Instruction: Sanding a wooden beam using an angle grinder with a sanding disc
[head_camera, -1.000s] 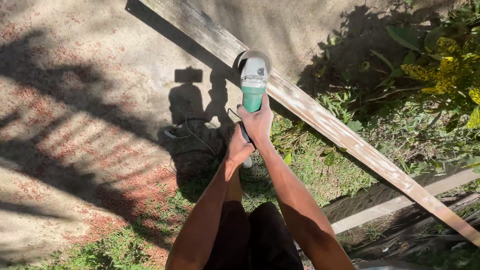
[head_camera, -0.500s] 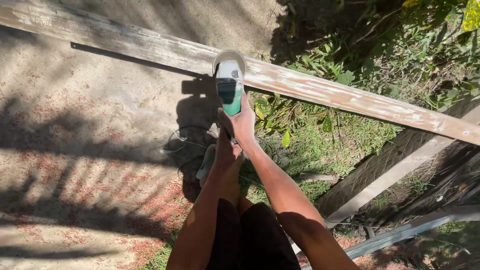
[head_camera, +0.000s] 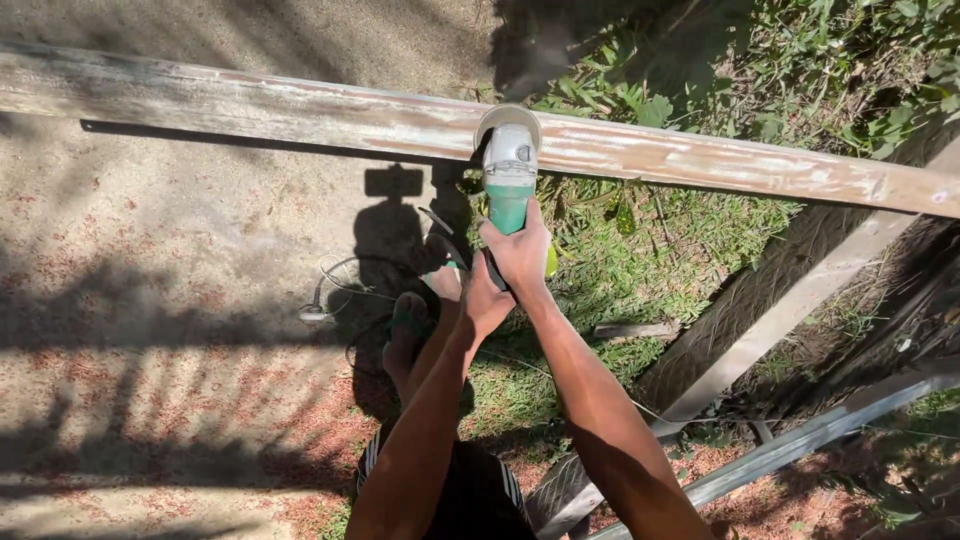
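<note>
A green and grey angle grinder (head_camera: 510, 170) rests with its disc guard against a long weathered wooden plank (head_camera: 300, 112) that runs across the view. My right hand (head_camera: 520, 250) grips the grinder's green body from above. My left hand (head_camera: 482, 302) wraps its rear end just behind the right. The plank's surface looks pale and scuffed near the disc. My feet (head_camera: 410, 325) in sandals stand below on the ground.
A white power cord with a plug (head_camera: 318, 305) lies on the sandy ground to the left. Grass and leafy plants (head_camera: 700, 240) fill the right side. Other planks and metal bars (head_camera: 790, 320) slant at the lower right.
The view has swung so the plank now lies nearly level across the frame. Both hands keep their hold on the grinder, which stays against the plank.
</note>
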